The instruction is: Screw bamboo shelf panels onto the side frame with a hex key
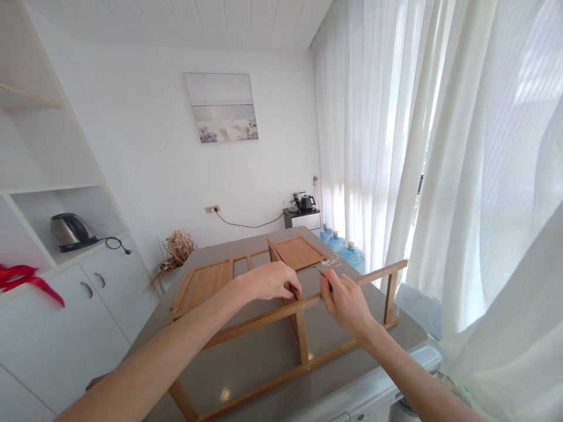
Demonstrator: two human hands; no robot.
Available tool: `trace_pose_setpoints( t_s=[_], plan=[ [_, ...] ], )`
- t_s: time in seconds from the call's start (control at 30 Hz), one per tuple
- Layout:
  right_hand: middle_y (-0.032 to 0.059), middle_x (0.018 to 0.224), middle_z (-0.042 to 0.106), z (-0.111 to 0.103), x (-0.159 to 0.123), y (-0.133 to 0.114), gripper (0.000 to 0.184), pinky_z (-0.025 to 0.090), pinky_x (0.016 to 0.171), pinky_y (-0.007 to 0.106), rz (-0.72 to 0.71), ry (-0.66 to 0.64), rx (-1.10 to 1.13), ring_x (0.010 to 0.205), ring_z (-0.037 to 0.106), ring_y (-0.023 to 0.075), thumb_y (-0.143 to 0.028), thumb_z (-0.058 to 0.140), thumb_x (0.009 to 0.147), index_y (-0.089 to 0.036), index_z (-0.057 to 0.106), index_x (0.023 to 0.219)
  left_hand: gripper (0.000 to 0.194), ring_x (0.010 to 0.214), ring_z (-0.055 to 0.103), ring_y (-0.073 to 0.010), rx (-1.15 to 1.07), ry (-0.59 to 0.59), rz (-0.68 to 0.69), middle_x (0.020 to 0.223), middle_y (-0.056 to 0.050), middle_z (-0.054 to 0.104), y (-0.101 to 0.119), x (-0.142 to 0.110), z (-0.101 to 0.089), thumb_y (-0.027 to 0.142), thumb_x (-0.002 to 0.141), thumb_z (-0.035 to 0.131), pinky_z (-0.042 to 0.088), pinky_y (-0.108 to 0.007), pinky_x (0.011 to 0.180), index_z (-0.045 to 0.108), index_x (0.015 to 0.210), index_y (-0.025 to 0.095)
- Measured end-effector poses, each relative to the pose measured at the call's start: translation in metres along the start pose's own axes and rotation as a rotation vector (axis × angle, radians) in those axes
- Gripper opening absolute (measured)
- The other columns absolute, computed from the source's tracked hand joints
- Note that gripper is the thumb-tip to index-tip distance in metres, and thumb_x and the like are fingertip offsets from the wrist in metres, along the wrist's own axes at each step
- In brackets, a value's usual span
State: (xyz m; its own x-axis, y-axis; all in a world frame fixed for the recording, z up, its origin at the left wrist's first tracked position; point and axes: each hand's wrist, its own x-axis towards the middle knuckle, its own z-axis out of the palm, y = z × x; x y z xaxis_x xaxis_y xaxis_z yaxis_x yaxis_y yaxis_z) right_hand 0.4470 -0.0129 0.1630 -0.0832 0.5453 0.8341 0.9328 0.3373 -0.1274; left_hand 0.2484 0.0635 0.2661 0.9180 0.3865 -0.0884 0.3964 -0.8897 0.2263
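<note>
A wooden shelf frame lies on its side on the grey table, its rails and crosspieces facing me. My left hand is closed round the middle board of the frame, close to the joint with the upper rail. Just right of that joint, my right hand grips a thin, bent metal hex key, whose short end points up and left. Most of the key is hidden in the fingers. A screw head shows at the joint between the hands.
Small whitish bits lie on the table beyond my right hand. Dried plants stand at its far left edge. Water bottles and white curtains line the right side. A kettle sits in the left cabinet.
</note>
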Motion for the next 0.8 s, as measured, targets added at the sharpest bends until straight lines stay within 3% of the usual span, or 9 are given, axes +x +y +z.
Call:
trace_pose_setpoints(
  t_s=[0.37,0.57,0.7,0.8],
  plan=[
    [-0.0032,0.055,0.047,0.002,0.001,-0.002,0.023,0.026,0.055,0.029,0.021,0.011,0.009,0.052,0.044,0.0156,-0.024,0.038,0.102,-0.020,0.054,0.085,0.017,0.082,0.067,-0.0158,0.119,-0.009,0.020,0.090,0.003,0.076,0.006,0.005,-0.006,0.014,0.079,0.064,0.043,-0.024,0.065,0.076,0.083,0.026],
    [0.0009,0.069,0.061,-0.005,0.001,-0.001,0.018,0.036,0.062,0.030,0.068,-0.058,0.162,0.065,0.055,0.0174,-0.024,0.039,0.102,-0.020,0.054,0.092,0.017,0.080,0.067,-0.0154,0.130,0.012,0.036,0.092,0.001,0.074,0.003,0.002,-0.002,0.016,0.080,0.064,0.046,-0.024,0.069,0.076,0.085,0.027],
    [0.0023,0.074,0.063,-0.011,0.000,0.000,0.019,0.039,0.067,0.031,0.048,-0.108,0.195,0.069,0.056,0.0183,-0.024,0.039,0.102,-0.020,0.056,0.095,0.029,0.093,0.067,-0.0160,-0.028,0.043,0.039,0.110,-0.002,0.072,-0.001,-0.010,0.004,0.016,0.086,0.055,0.048,-0.025,0.082,0.072,0.107,0.026],
    [0.0018,0.072,0.061,-0.013,0.000,0.000,0.020,0.040,0.064,0.031,0.045,-0.131,0.186,0.067,0.055,0.0179,-0.024,0.040,0.102,-0.019,0.056,0.092,0.042,0.097,0.067,-0.0154,-0.233,0.047,-0.056,0.114,-0.002,0.071,-0.003,-0.019,0.009,0.017,0.090,0.046,0.049,-0.025,0.085,0.060,0.128,0.028]
  ],
)
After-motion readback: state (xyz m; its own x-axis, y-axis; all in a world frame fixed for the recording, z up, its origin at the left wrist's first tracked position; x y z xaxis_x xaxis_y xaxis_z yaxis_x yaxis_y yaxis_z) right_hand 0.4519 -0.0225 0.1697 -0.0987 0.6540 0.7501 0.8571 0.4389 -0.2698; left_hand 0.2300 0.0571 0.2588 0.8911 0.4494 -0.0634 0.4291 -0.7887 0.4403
